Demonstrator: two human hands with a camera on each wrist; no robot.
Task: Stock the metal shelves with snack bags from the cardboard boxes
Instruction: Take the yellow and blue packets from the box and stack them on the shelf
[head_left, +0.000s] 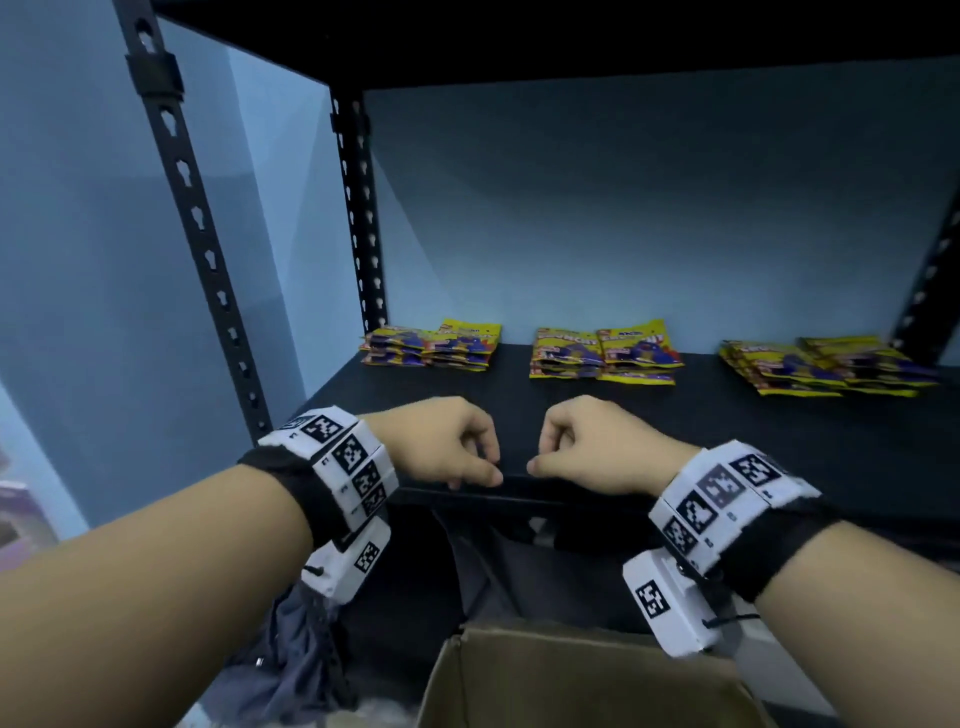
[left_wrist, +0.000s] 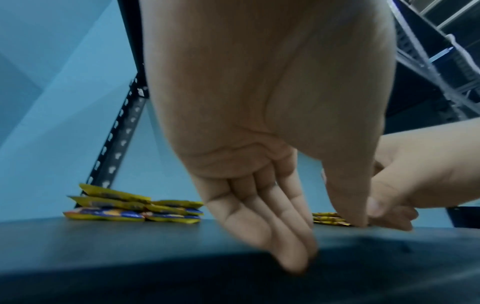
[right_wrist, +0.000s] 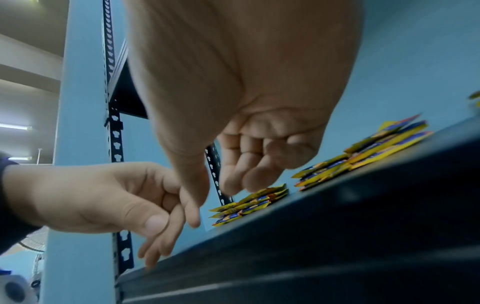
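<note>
Black metal shelf (head_left: 675, 415), one board, carrying three groups of flat yellow snack bags (head_left: 602, 352) along its back edge; one open brown cardboard box (head_left: 571, 680) below; left hand (head_left: 441, 441) and right hand (head_left: 597, 444), fingers loosely curled, empty, at the shelf's front edge.

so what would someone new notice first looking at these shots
Probably the three piles of yellow snack bags along the back of the black metal shelf: a left pile, a middle pile and a right pile. Next, the left hand and right hand, side by side over the shelf's front edge, holding nothing. An open cardboard box sits below.
</note>
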